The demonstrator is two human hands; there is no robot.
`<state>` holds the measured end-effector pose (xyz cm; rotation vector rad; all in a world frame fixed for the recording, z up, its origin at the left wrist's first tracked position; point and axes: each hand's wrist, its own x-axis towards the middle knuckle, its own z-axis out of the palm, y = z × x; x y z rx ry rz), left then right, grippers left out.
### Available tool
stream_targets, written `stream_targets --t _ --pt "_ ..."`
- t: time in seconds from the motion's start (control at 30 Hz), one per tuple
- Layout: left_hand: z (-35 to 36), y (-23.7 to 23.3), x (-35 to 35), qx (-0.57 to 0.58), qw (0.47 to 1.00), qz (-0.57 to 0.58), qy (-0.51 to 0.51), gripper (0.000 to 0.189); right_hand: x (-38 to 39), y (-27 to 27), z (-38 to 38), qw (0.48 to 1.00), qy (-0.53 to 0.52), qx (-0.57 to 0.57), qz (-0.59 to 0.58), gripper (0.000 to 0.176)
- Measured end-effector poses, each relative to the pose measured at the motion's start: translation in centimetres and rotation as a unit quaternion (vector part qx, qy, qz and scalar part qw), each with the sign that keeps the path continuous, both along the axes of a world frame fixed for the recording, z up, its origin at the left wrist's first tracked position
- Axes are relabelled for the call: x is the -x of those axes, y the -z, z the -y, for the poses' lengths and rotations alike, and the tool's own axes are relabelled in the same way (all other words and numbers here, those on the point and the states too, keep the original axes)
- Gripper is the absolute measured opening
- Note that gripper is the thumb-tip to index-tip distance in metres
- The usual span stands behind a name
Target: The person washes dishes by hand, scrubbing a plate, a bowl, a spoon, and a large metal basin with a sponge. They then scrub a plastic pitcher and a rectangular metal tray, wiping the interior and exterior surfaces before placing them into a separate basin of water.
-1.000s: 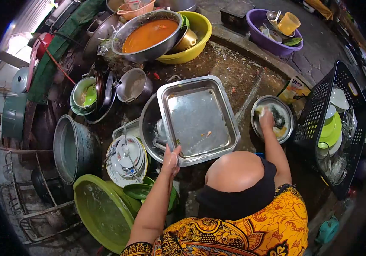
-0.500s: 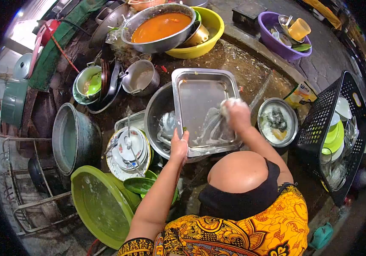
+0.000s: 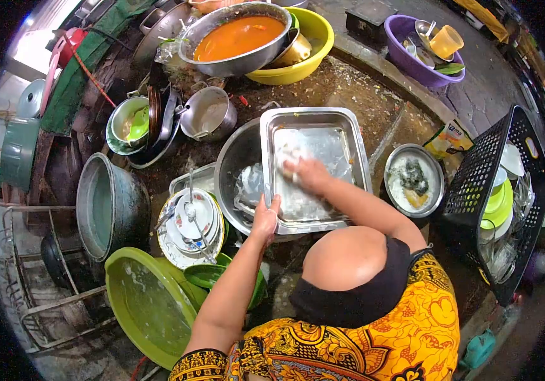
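A rectangular metal tray (image 3: 356, 146) is tilted over a round metal basin (image 3: 227, 168), its inner bottom streaked with suds. My left hand (image 3: 265, 219) grips the tray's left rim near the lower corner, thumb over the edge. Inside the tray, my right hand (image 3: 314, 176) presses a whitish scrubber (image 3: 290, 164), smeared by motion, against the bottom. To the right stands a metal bowl (image 3: 414, 181) of foamy water with a dark scouring pad (image 3: 415, 178) in it. Something clear and shiny lies in the basin, partly hidden by the tray.
Stacked plates with spoons (image 3: 191, 222) sit left of the basin, beside a green tub (image 3: 152, 305) and a grey bucket (image 3: 98, 206). A pan of orange liquid (image 3: 241, 38) rests on a yellow tub (image 3: 298, 73). At right leans a black crate (image 3: 476, 184) of dishes.
My right hand has swept left across the tray with the scrubber, and suds now cover more of the bottom. The tray has shifted slightly right and down, my left hand still on its rim.
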<state>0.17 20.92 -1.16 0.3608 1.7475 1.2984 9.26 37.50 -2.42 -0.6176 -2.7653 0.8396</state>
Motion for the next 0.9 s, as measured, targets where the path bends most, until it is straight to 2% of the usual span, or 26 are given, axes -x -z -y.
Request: stream_targets --t 0.07,0.1,0.13,0.17,0.2,0.27,0.33,0.37,0.4,0.43,0.5,0.6,0.63,0.73,0.8,0.83,0.9 --pt "0.1 -0.3 -0.5 0.042 0.999 -0.01 0.015 0.041 1.8 2.4 -3.8 0.989 0.134 0.008 0.07 0.028" --pt "0.2 -0.4 -0.7 0.081 0.994 -0.06 0.03 0.046 2.0 2.4 -4.3 0.967 0.199 -0.152 -0.052 0.027" --pt "0.3 -0.4 -0.7 0.12 0.986 -0.109 0.045 0.051 1.5 2.6 -4.3 0.977 0.182 -0.096 -0.052 0.03" --pt "0.3 -0.9 -0.3 0.107 0.987 -0.094 0.08 0.06 0.8 0.3 -3.2 0.99 0.135 0.014 0.024 0.032" --pt "0.2 -0.8 -0.1 0.104 0.987 -0.094 0.08 0.06 0.2 -1.2 -1.5 0.984 0.085 0.121 0.099 0.034" --pt "0.1 -0.3 0.4 0.146 0.979 -0.121 0.076 0.06 -1.1 0.6 2.8 0.999 0.016 0.027 -0.006 0.038" --pt "0.3 0.3 0.5 0.139 0.977 -0.148 0.071 0.055 -1.6 0.4 5.6 0.999 0.025 0.025 0.009 0.042" --pt "0.4 0.0 0.6 0.133 0.978 -0.132 0.092 0.062 -1.4 1.1 5.2 0.994 0.034 0.085 0.062 0.042" --pt "0.5 -0.2 0.5 0.128 0.978 -0.118 0.113 0.069 -1.0 1.4 4.4 0.994 0.035 0.085 0.063 0.042" --pt "0.4 -0.2 0.4 0.128 0.978 -0.119 0.114 0.069 -0.3 1.7 3.4 0.998 0.035 0.045 0.032 0.042" --pt "0.6 -0.3 -0.2 0.077 0.996 -0.014 0.05 0.066 1.7 2.8 0.9 0.997 0.041 -0.061 -0.026 0.039" --pt "0.6 -0.8 -1.4 0.089 0.992 -0.081 0.031 0.058 4.4 3.8 -3.0 0.989 0.087 -0.122 0.014 0.029" --pt "0.5 -0.7 -1.8 0.098 0.988 -0.12 0.019 0.048 4.7 4.0 -4.0 0.984 0.106 -0.146 -0.011 0.027" --pt "0.5 0.8 -1.7 0.054 0.996 -0.064 -0.003 0.043 3.3 3.5 -5.3 0.971 0.154 -0.179 -0.017 0.02" --pt "0.5 0.4 -1.7 0.033 0.998 -0.053 -0.011 0.041 1.2 3.0 -5.8 0.924 0.247 -0.278 -0.091 0.022" --pt "0.6 0.2 -1.7 0.043 0.996 -0.072 0.001 0.039 0.7 2.9 -5.7 0.923 0.245 -0.282 -0.089 0.022" --pt "0.4 -0.4 -1.9 0.049 0.995 -0.091 0.015 0.038 -0.1 2.9 -5.5 0.931 0.282 -0.232 -0.004 0.017"
